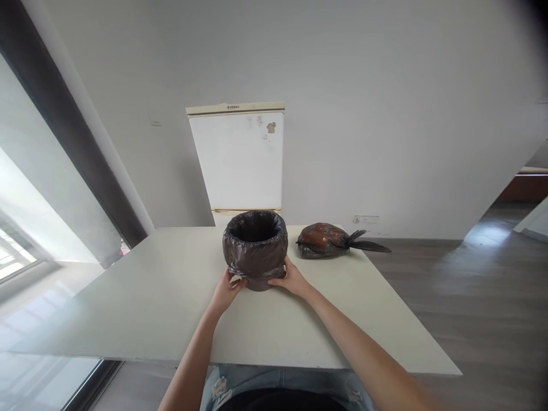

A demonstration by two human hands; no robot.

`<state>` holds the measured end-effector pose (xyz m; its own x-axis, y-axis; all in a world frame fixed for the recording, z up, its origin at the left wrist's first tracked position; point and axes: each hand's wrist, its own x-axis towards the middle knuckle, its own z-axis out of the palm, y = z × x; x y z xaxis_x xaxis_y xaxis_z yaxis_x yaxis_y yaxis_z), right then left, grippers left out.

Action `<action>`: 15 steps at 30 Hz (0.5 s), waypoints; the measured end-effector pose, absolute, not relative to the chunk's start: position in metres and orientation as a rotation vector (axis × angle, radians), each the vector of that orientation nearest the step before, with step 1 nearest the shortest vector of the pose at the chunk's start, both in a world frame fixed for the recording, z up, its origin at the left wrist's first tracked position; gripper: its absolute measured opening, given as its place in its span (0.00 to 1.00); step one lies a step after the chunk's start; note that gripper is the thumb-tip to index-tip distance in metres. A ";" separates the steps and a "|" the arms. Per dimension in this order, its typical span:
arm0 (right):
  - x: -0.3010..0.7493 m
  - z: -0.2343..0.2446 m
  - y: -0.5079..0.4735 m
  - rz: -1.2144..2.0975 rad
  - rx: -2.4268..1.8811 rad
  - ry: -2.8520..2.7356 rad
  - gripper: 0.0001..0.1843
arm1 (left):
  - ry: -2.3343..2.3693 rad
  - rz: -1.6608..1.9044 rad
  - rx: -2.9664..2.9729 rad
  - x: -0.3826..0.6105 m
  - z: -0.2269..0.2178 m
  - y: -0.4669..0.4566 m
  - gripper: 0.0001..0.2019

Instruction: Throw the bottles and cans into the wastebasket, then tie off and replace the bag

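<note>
A small trash can (257, 283) stands upright on the pale table, lined with a dark plastic bag (256, 254) folded down over its rim. Most of the can's outside is hidden under the bag; only its brownish base shows. My left hand (228, 287) grips the can low on its left side, thumb at the front. On the opposite side my right hand (291, 278) holds it the same way. To the right lies a knotted dark plastic bag (323, 240) with something reddish-brown inside, its tied ends pointing right.
The white table (171, 302) reaches from my waist toward a white refrigerator (244, 160) against the grey wall. A wall socket (366, 219) sits low behind the table. Wooden floor (428, 274) runs along the right, and a bright window area (25, 240) is at left.
</note>
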<state>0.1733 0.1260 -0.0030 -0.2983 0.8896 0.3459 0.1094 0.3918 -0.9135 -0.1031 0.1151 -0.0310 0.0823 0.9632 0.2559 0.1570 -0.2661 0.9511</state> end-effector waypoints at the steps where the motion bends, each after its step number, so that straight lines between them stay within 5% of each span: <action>1: 0.173 -0.006 0.126 1.007 -0.877 -1.701 0.59 | 1.156 1.271 1.571 -0.103 -0.033 0.114 0.30; 5: 0.184 -0.015 0.123 0.777 -0.994 -1.866 0.45 | 1.268 1.201 1.716 -0.103 -0.046 0.107 0.34; 9: 0.222 -0.004 0.127 0.313 -1.266 -1.782 0.19 | 1.547 1.097 2.100 -0.105 -0.055 0.100 0.19; 15: 0.305 0.003 0.144 -0.031 -1.501 -1.069 0.16 | 1.560 1.016 2.272 -0.101 -0.047 0.096 0.03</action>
<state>0.3049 0.1443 0.0026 0.5725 0.5832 0.5763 0.6161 0.1579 -0.7717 -0.1012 0.0957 -0.0475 0.2048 0.8832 0.4218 0.7430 -0.4208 0.5204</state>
